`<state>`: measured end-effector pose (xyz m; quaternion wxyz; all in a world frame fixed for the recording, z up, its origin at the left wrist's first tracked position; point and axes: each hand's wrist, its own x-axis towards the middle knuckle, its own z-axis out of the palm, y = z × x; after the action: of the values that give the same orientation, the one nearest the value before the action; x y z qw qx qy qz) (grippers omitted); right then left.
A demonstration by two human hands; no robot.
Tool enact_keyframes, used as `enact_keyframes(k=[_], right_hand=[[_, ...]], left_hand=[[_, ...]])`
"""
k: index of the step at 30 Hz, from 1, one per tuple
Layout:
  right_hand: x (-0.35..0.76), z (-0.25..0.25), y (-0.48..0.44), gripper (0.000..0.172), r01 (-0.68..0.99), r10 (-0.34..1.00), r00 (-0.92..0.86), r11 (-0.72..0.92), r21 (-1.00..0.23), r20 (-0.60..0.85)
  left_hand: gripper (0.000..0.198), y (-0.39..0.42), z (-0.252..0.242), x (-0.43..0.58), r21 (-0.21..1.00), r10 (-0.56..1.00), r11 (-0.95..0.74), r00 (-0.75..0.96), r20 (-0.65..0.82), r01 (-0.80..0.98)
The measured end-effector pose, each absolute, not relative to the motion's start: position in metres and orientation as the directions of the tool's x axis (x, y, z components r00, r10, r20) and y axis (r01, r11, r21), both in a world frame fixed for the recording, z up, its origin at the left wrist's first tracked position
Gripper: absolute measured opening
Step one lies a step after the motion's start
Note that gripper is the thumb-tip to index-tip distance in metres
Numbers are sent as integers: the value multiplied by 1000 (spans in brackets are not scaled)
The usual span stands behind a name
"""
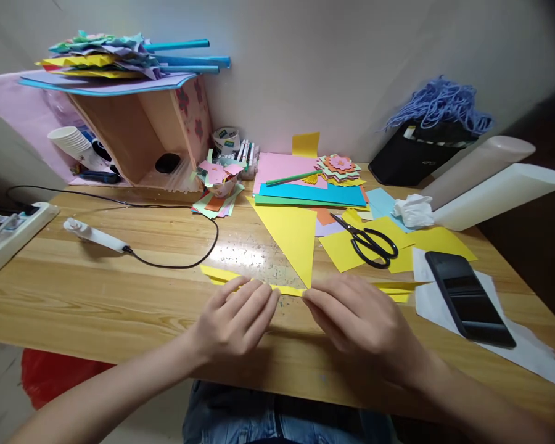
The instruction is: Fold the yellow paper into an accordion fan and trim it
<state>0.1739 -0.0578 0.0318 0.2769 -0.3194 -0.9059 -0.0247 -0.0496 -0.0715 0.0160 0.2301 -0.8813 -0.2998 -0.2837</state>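
A narrow folded strip of yellow paper [287,290] stretches from side to side above the table's near part. My left hand [243,314] pinches it left of the middle, and a pleated end sticks out beyond the fingers. On the other side my right hand [361,311] is closed on the same paper, with its right end fanning out past the knuckles. Both thumbs are mostly hidden. Just behind the strip lies a large yellow paper triangle [291,231], its tip close to my right hand.
Black-handled scissors [374,243] rest on yellow sheets at the right, near a black phone [469,299]. A glue gun [95,235] and its cord lie left. Behind stand an open box [134,135], a paper-scrap cup [221,182], coloured sheets [314,194] and a black bag [411,151].
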Motion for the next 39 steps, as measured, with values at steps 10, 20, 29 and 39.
enact_keyframes(k=[10,20,29,39], right_hand=[[165,-44,20,20,594,645,-623,758,-268,442],[166,-55,23,10,495,715,-603,683,-537,353],[166,-58,24,9,488,723,-593,673,-557,354],[167,-60,22,14,501,693,-599,716,-487,402]], left_hand=[[19,-8,-33,-36,-250,638,-615,658,401,748],[14,-12,-49,-42,-34,771,-560,536,345,828],[18,-17,-44,-73,93,834,-500,450,319,861],[18,-19,-40,-98,506,951,-299,213,222,809]])
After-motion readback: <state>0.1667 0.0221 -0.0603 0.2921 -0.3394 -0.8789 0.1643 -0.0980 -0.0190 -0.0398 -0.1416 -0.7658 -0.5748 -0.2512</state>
